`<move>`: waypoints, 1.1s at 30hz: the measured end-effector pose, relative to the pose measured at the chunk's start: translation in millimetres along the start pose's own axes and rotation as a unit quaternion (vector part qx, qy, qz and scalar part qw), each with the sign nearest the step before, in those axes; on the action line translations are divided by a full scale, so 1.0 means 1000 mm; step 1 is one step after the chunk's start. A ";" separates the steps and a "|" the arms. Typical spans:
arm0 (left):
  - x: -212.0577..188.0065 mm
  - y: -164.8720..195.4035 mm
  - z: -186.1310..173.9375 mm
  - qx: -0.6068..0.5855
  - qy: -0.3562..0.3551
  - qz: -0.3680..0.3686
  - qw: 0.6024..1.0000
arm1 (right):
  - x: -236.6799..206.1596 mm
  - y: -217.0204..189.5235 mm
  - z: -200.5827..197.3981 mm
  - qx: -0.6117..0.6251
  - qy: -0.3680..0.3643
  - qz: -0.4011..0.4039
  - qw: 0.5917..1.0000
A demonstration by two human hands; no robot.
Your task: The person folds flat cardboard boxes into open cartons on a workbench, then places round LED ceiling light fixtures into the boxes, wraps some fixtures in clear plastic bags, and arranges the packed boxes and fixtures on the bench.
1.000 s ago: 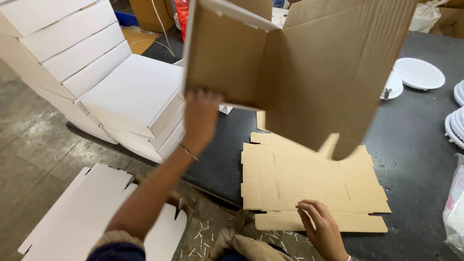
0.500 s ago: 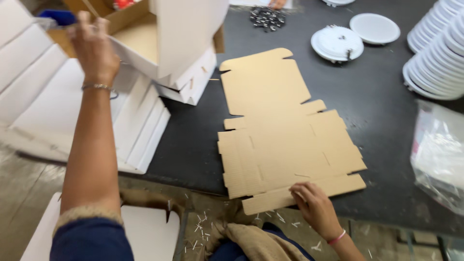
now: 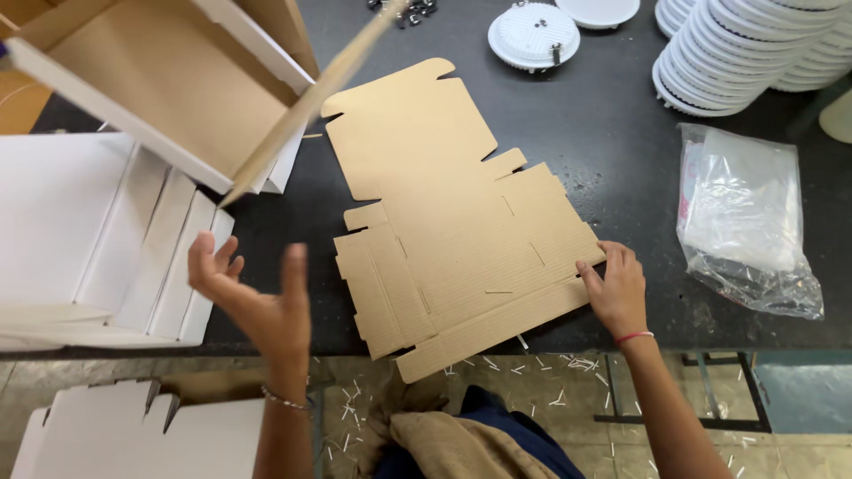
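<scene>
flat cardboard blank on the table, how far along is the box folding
One folded box is assembled and sits at upper left, out of the open left hand. In hand: the right hand rests on the edge of the flat cardboard blank, not yet folded. More flat white blanks wait at left.

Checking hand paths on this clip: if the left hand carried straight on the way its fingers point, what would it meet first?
The left hand points up and away, so it would likely first meet the folded box above it; depth is unclear.

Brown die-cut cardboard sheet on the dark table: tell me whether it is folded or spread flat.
Spread flat. The brown die-cut cardboard sheet lies unfolded on the dark table, every flap level; the right hand presses its edge.
</scene>
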State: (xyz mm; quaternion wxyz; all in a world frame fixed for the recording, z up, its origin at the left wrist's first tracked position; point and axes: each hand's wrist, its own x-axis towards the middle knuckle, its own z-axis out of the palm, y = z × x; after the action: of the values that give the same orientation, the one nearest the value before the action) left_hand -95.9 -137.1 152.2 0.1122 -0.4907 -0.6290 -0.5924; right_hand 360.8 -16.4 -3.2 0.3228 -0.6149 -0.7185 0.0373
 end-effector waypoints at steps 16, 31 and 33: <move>-0.030 0.000 0.070 0.107 -0.109 0.261 0.953 | 0.019 -0.035 -0.014 0.246 -0.125 0.045 0.960; -0.204 0.133 0.027 0.022 -0.269 0.112 0.956 | 0.055 -0.105 -0.051 0.620 -0.368 0.321 0.613; -0.205 0.148 0.008 0.019 -0.241 0.081 0.967 | 0.052 -0.104 -0.027 0.585 -0.396 0.337 0.622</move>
State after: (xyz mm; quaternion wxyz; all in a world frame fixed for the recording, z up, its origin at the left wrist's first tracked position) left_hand 119.8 -256.6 95.7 0.0141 -0.6665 -0.6066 -0.4332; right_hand 283.2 -2.9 86.6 0.2633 -0.4210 -0.3455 0.7963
